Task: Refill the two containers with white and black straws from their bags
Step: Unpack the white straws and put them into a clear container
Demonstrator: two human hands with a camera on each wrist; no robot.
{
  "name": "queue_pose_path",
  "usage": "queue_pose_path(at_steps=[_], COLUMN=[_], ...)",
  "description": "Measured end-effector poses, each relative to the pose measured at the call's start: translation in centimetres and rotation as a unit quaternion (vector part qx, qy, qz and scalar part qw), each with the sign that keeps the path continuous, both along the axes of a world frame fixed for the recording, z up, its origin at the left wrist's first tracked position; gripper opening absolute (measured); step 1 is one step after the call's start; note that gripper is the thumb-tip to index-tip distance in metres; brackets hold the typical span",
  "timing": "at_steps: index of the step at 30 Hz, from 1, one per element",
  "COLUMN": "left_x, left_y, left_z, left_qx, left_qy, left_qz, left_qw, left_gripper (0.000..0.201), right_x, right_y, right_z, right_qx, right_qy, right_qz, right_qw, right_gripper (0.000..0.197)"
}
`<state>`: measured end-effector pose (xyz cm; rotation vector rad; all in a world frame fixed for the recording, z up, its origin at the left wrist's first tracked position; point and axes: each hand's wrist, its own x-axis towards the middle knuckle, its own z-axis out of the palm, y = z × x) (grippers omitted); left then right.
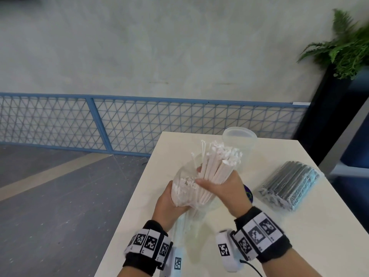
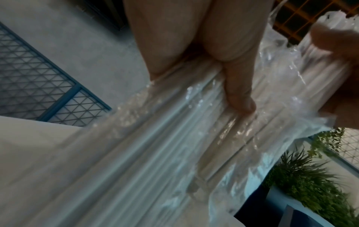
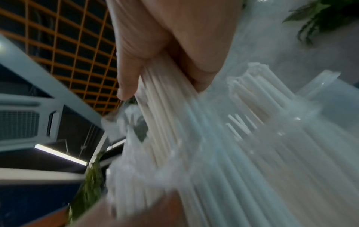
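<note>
My left hand (image 1: 169, 198) grips a clear plastic bag (image 1: 183, 188) of white straws from below, over the table's left part. My right hand (image 1: 219, 188) is curled round a thick bunch of white straws (image 1: 217, 162) that sticks up out of the bag's mouth. In the left wrist view my fingers (image 2: 239, 92) press the bag's film (image 2: 174, 145). In the right wrist view my thumb and fingers (image 3: 132, 73) clamp the white straws (image 3: 170, 115). An empty clear container (image 1: 239, 144) stands just behind the bunch. A sealed bag of black straws (image 1: 289, 184) lies to the right.
The cream table (image 1: 279, 236) ends close to my left hand; its left edge drops to grey floor. A dark round object (image 1: 248, 193) shows behind my right wrist. A blue mesh fence (image 1: 99, 124) and a potted fern (image 1: 347, 47) stand beyond.
</note>
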<state>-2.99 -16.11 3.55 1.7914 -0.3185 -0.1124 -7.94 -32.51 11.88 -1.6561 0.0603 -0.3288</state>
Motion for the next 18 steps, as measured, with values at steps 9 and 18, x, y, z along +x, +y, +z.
queue_pose_path(at_steps=[9, 18], left_x=[-0.3, 0.0], left_y=[0.6, 2.0], left_z=[0.2, 0.2], left_qx=[-0.034, -0.085], left_qy=[0.028, 0.041], left_qz=[0.002, 0.039], left_qw=[0.999, 0.995], left_gripper=[0.059, 0.062], right_x=[1.3, 2.6], right_y=[0.2, -1.4], right_z=[2.4, 5.8], right_qx=[0.139, 0.25], right_qy=[-0.057, -0.097], right_qz=[-0.105, -0.123], right_qw=[0.983, 0.956], right_gripper=[0.017, 0.013])
